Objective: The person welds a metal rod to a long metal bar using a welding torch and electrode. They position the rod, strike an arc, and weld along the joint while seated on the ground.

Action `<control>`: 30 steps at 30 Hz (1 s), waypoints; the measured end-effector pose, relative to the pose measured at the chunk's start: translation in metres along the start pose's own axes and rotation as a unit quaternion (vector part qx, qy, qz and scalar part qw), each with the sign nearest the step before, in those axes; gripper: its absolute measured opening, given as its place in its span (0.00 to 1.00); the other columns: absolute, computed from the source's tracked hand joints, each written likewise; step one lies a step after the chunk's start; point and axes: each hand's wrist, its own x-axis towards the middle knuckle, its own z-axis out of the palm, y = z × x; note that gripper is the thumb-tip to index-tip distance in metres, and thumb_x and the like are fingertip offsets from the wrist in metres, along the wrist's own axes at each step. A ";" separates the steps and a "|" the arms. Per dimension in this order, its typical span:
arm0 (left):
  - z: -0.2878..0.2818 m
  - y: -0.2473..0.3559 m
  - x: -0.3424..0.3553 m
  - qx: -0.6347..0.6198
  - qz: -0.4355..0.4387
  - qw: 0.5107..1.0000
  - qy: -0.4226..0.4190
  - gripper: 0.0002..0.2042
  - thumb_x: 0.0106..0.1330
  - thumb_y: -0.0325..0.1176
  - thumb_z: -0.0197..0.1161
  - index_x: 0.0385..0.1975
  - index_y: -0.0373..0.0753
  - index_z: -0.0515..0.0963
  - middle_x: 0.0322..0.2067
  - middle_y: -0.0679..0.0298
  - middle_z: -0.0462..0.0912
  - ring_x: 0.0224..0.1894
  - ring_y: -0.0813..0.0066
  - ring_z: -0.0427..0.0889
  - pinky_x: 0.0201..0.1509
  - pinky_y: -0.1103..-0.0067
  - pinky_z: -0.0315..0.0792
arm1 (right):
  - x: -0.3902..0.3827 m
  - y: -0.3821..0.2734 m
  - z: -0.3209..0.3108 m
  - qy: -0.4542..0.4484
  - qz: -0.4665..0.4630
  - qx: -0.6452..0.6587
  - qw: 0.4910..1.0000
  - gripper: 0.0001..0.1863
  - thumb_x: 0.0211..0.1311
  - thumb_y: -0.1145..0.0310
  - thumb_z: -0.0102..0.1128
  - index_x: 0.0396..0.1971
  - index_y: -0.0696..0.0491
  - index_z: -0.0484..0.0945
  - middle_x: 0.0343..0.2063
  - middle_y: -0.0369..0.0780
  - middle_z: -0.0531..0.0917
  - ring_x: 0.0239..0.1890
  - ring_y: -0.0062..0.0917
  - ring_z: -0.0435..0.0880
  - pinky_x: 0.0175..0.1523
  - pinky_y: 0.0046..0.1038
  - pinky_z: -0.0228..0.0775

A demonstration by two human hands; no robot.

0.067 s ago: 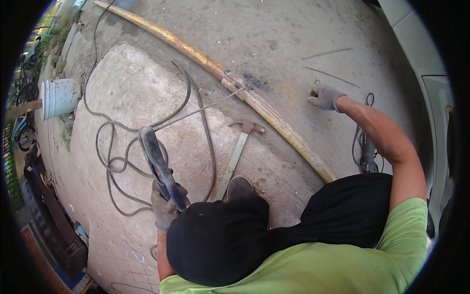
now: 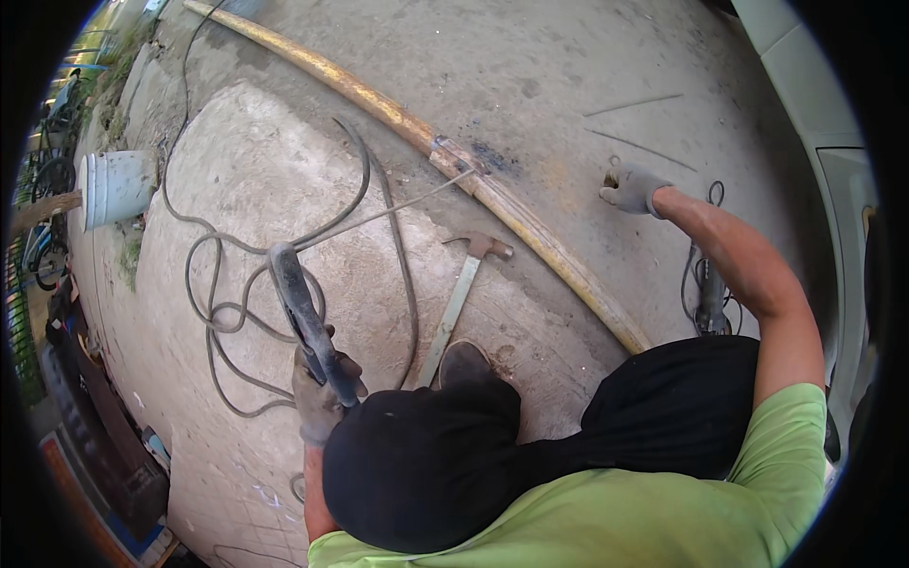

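My gloved left hand [image 2: 319,399] is wrapped round a black welding electrode holder [image 2: 301,305], beside my knee. From its head a thin welding rod [image 2: 388,212] stretches to a joint [image 2: 456,159] in a long, rusty yellow pipe [image 2: 336,83], where the tip appears to meet the metal. On the far side of the pipe, my gloved right hand [image 2: 636,188] is held out with its fingers curled. What they hold, if anything, I cannot make out. A claw hammer [image 2: 458,295] with a pale green handle lies between my left hand and the pipe, by my shoe [image 2: 464,363].
Dark cable [image 2: 218,331] lies in loops left of the holder. A white bucket [image 2: 119,189] is at the far left. Two thin rods [image 2: 640,149] lie beyond my right hand, and a corded power tool [image 2: 711,305] rests near my right arm. A pale vehicle [image 2: 810,90] borders the right.
My right hand has shifted very slightly to the right. My left hand keeps its grip, and the rod's tip remains at the pipe's joint.
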 end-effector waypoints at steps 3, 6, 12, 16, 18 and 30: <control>0.001 0.004 0.002 -0.050 -0.037 0.998 0.020 0.32 0.69 0.32 0.73 0.69 0.30 0.67 0.28 0.59 0.83 0.20 0.74 0.82 0.21 0.79 0.77 | -0.004 0.005 -0.004 -0.003 0.035 -0.017 0.999 0.21 0.65 0.53 0.61 0.46 0.54 0.87 0.42 0.51 0.90 0.46 0.44 0.90 0.51 0.43 0.78; -0.006 -0.011 0.005 -0.103 -0.026 0.994 0.027 0.32 0.71 0.35 0.73 0.70 0.30 0.67 0.29 0.60 0.82 0.20 0.74 0.82 0.21 0.78 0.78 | -0.005 0.013 -0.002 0.008 0.028 -0.002 1.000 0.21 0.65 0.53 0.61 0.46 0.54 0.87 0.42 0.51 0.90 0.46 0.44 0.90 0.52 0.43 0.78; -0.012 -0.014 0.001 -0.113 -0.033 0.993 0.017 0.32 0.71 0.35 0.74 0.69 0.29 0.66 0.29 0.60 0.83 0.21 0.74 0.83 0.22 0.77 0.81 | -0.006 0.007 0.001 0.014 0.041 -0.021 0.999 0.21 0.66 0.52 0.61 0.49 0.52 0.87 0.47 0.49 0.90 0.50 0.43 0.90 0.54 0.42 0.79; -0.007 -0.011 0.004 -0.089 -0.030 0.996 0.006 0.33 0.69 0.33 0.74 0.69 0.27 0.66 0.28 0.59 0.83 0.20 0.73 0.83 0.22 0.78 0.81 | 0.000 0.012 0.001 -0.001 0.039 -0.018 0.999 0.22 0.66 0.52 0.62 0.50 0.51 0.87 0.48 0.48 0.90 0.51 0.42 0.89 0.55 0.42 0.79; -0.007 -0.011 0.004 -0.076 -0.028 0.997 0.009 0.33 0.68 0.33 0.74 0.68 0.26 0.66 0.28 0.58 0.83 0.19 0.73 0.83 0.22 0.78 0.81 | 0.000 0.004 -0.003 -0.013 0.044 -0.017 0.999 0.21 0.66 0.52 0.61 0.50 0.51 0.87 0.47 0.49 0.90 0.51 0.43 0.90 0.55 0.42 0.79; -0.001 -0.006 0.003 -0.029 -0.008 0.999 0.027 0.32 0.65 0.28 0.72 0.67 0.24 0.67 0.26 0.58 0.83 0.18 0.73 0.82 0.20 0.80 0.77 | -0.004 0.003 -0.007 -0.013 0.049 -0.019 0.999 0.21 0.68 0.53 0.61 0.50 0.52 0.87 0.48 0.48 0.91 0.52 0.42 0.89 0.57 0.41 0.79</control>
